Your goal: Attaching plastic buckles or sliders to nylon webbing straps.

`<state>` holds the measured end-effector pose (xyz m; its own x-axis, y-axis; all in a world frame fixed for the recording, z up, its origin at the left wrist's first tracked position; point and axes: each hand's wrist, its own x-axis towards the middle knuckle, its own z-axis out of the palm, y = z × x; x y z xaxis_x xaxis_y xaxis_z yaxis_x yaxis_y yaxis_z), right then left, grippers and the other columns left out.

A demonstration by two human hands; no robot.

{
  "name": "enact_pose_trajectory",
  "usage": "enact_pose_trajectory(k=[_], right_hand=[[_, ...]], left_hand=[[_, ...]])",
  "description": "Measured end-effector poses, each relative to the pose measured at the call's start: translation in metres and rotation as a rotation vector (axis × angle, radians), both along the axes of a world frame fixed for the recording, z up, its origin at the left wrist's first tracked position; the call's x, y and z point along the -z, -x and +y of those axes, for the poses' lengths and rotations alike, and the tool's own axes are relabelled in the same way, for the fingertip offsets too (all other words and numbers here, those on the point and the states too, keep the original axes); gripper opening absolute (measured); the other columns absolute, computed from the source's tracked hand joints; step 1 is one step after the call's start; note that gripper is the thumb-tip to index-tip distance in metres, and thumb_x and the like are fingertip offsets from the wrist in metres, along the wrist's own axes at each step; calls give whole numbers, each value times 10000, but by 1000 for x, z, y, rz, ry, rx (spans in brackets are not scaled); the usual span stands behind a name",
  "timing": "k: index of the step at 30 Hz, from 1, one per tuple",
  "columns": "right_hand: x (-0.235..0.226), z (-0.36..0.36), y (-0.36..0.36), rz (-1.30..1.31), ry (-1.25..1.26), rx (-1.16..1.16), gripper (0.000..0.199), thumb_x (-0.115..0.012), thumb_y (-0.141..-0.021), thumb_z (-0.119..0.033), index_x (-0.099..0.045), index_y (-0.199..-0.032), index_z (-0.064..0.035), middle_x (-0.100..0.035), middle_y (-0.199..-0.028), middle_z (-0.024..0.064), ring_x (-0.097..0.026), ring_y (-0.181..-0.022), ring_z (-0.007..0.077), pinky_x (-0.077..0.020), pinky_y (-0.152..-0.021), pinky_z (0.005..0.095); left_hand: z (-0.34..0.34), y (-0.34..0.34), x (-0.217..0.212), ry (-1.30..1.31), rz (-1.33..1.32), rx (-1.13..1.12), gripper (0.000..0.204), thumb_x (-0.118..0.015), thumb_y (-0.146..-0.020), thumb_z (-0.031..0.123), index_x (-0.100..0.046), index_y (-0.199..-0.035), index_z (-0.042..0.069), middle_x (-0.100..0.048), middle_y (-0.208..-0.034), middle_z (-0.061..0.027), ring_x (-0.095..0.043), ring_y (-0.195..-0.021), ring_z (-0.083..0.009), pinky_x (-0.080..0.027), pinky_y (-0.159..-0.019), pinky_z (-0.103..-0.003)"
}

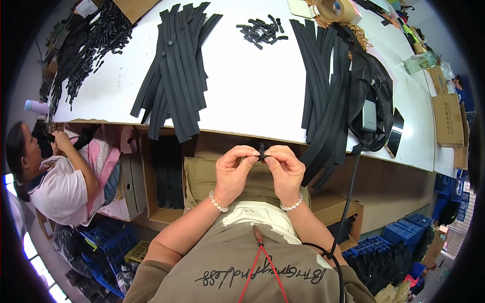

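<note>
left hand (234, 171), right hand (286, 170), fingers pinching small black plastic slider (261, 151), flat matte zipper strips (177, 70)

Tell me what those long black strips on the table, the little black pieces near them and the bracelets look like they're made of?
The long black strips look like matte woven fabric tape, possibly zipper tape: they lie limp and droop over the table edge. The small black pieces seem hard, likely plastic or coated metal; too small to tell. The bracelets look like glossy white beads, pearl-like.
</note>
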<state>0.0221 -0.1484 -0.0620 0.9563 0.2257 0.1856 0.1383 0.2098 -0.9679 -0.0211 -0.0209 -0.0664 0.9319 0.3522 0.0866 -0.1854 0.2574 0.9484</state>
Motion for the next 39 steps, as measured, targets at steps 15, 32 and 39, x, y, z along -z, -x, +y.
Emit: enact_pose_trajectory(k=[15,32,39], right_hand=[[-62,-8,7,-104,412,-202,35,-635,-814,-13,-614,-810,14,-624,-699,51,-574,-572,85,-446,-513,207],[-52,-2,23,-682,564,74,118,-613,-657,6,-506,-652,-41,-397,-534,60,-403,-404,216,-320,-390,322],[-55,-5,19,-657,653,23,89,-646,-698,-7,-557,-698,-19,-456,-538,69,-457,-433,201,-361,-421,294]], left_hand=[[8,14,-29,29,149,211,119,-607,-864,41,-629,-968,-13,-591,-912,-35,-550,-764,-75,-474,-614,-202],[-14,31,-46,-25,32,79,105,-568,-876,8,-602,-969,-30,-532,-944,-48,-522,-809,-80,-450,-725,-210],[-8,27,-45,-46,94,38,100,-628,-826,-14,-654,-923,-18,-590,-897,-57,-550,-794,-89,-463,-695,-207]])
